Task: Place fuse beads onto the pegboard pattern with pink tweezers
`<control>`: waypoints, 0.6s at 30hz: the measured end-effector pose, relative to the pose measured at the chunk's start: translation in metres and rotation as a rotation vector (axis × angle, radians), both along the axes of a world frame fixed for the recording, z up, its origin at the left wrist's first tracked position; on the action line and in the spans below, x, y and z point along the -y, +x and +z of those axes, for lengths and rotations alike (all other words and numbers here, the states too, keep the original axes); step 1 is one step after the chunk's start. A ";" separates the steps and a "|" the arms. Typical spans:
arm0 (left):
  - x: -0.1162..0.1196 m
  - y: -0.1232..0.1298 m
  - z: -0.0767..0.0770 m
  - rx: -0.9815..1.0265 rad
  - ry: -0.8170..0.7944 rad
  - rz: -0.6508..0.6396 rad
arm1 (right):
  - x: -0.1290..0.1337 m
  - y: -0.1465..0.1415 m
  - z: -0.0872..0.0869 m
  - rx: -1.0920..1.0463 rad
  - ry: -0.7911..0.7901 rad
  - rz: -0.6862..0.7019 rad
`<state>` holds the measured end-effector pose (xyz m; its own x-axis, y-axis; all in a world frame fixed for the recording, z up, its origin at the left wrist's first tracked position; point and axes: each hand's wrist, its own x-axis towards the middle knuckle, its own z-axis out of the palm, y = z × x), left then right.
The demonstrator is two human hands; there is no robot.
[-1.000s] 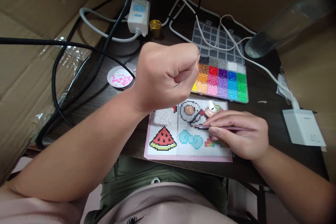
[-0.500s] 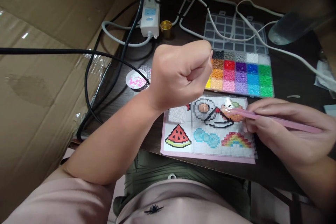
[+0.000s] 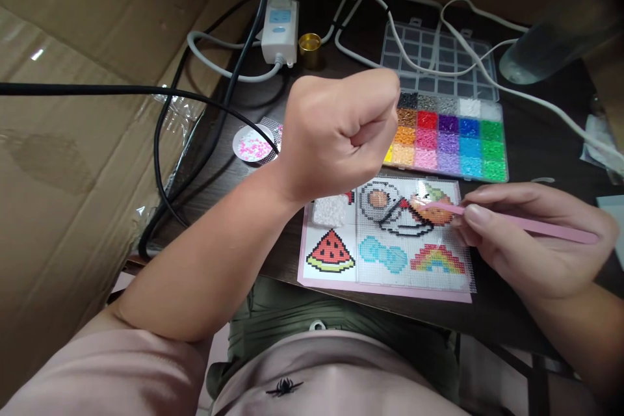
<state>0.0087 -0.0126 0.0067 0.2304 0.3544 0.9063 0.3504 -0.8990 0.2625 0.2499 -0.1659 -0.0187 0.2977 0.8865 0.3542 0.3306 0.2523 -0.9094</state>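
A black outline [image 3: 407, 233] of beads, roughly triangular, sits on the clear board [image 3: 407, 278], which lies over the sheet [image 3: 327, 277] on the tabletop [image 3: 531, 117]. The outline looks all but complete, and a small patch of red beads [image 3: 404, 204] fills its top corner. Below that patch the inside shows mostly pale, so I judge the filling barely begun and most of the inside bare. The printed watermelon [image 3: 331, 253] on the sheet, of similar shape, has a red middle and a yellow-green rind. The box [image 3: 448, 133] behind the board has beads in many colours, reds among them.

The right hand [image 3: 541, 253] pinches the pink tweezers [image 3: 548, 226] between thumb and fingers, just right of the board. Their tips point left over the orange print, near the outline's right slope; whether they grip a bead or touch the board, I cannot tell.

The left hand [image 3: 341, 133] is curled into a tight fist, raised in front of the box's left end. Whether anything is inside it does not show.
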 end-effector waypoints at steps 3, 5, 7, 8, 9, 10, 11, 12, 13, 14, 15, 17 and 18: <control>0.000 0.000 0.000 0.019 0.016 -0.011 | 0.001 0.002 -0.002 0.003 -0.045 0.009; 0.002 0.001 0.002 0.022 0.004 -0.026 | 0.001 0.002 -0.002 -0.010 -0.053 0.043; 0.003 0.001 0.003 0.034 0.000 -0.041 | 0.000 0.001 -0.002 -0.014 -0.045 0.067; 0.004 0.001 0.004 0.042 0.002 -0.045 | 0.000 0.001 -0.002 -0.004 -0.040 0.068; 0.004 0.000 0.004 0.049 0.005 -0.050 | 0.000 0.001 -0.002 0.008 -0.039 0.065; 0.004 0.000 0.004 0.050 0.006 -0.056 | -0.001 0.001 -0.002 0.021 -0.046 0.066; 0.003 -0.001 0.004 0.047 0.009 -0.065 | -0.001 0.002 -0.002 0.036 -0.055 0.077; 0.002 -0.002 0.004 0.043 0.018 -0.081 | -0.002 0.002 -0.001 0.058 -0.066 0.095; 0.000 -0.003 0.003 0.039 0.030 -0.101 | -0.002 0.002 -0.001 0.085 -0.074 0.118; -0.002 -0.004 0.003 0.036 0.037 -0.115 | -0.003 0.003 -0.001 0.113 -0.078 0.146; -0.005 -0.005 0.003 0.041 0.050 -0.132 | -0.003 0.003 -0.001 0.140 -0.079 0.173; -0.010 -0.007 0.005 0.025 0.019 -0.131 | -0.004 0.003 0.000 0.174 -0.067 0.221; -0.012 -0.006 0.006 0.020 0.018 -0.155 | -0.005 0.003 0.000 0.184 -0.063 0.236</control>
<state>0.0022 -0.0004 0.0125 0.2631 0.2999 0.9170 0.2019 -0.9465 0.2517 0.2525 -0.1611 -0.0183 0.0166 0.9454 0.3254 0.4298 0.2871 -0.8561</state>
